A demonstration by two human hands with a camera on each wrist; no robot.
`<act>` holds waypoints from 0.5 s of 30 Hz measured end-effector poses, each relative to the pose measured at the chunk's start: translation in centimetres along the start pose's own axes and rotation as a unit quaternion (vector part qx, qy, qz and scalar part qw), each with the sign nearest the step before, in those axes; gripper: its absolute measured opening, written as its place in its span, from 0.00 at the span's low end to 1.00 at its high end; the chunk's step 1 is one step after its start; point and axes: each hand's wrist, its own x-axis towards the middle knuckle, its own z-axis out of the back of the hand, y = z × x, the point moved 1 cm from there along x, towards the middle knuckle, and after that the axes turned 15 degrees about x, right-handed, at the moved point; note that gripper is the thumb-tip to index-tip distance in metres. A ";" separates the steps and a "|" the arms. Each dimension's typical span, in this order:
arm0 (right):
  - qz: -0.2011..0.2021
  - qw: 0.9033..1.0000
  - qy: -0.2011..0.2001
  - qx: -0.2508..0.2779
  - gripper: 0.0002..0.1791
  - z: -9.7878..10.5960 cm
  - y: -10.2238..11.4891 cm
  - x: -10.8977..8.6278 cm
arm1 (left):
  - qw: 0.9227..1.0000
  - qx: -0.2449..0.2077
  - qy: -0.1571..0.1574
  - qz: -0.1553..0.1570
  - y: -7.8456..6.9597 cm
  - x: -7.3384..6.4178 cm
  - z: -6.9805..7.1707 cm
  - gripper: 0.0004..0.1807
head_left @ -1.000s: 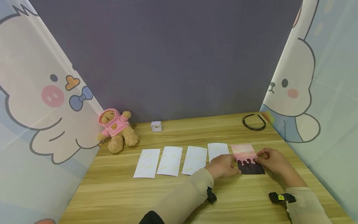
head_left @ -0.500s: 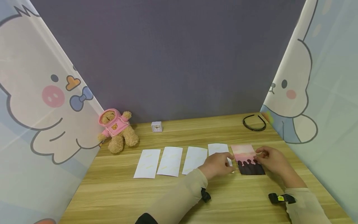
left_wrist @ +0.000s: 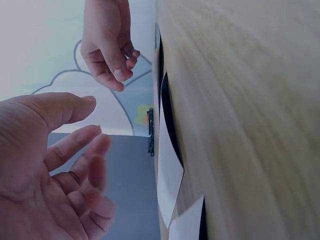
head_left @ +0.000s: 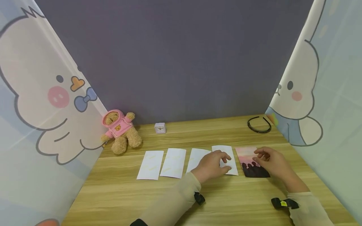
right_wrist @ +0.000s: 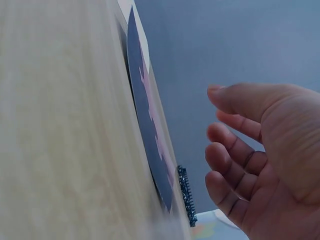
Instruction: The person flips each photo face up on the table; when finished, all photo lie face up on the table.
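Note:
At the right end of a row of cards lies a picture card (head_left: pixel 249 157), pink sky over dark silhouettes, face up on the table. My right hand (head_left: pixel 272 161) hovers over its right edge with fingers loosely bent; the right wrist view shows a gap between the hand and the card. The left hand (head_left: pixel 212 164) is above the fourth white card (head_left: pixel 232 163), thumb and fingers spread apart and holding nothing. It partly hides the third white card (head_left: pixel 195 155). Two further blank-backed cards, the leftmost card (head_left: pixel 150 164) and the second card (head_left: pixel 173 163), lie flat to the left.
A teddy bear in a pink hoodie (head_left: pixel 120 130) leans at the back left. Beside it stands a small white clock (head_left: pixel 160 128). A black headband (head_left: pixel 259 125) lies at the back right of the wooden table (head_left: pixel 113 201). Printed fabric walls flank both sides.
My left hand has let go of the picture card's left edge and moved left over the fourth white card. The right hand has released the card's right edge and lifted slightly.

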 end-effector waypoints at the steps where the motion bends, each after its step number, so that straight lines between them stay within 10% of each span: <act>1: 0.008 1.000 0.000 0.000 0.16 -0.1 0.2 0.0 | 1.000 0.000 -0.004 -0.005 0.2 -0.2 0.1 0.17; 15: 0.082 0.993 0.079 -0.029 0.17 -2.1 3.0 1.0 | 1.000 0.004 0.004 -0.026 2.1 -2.1 1.2 0.22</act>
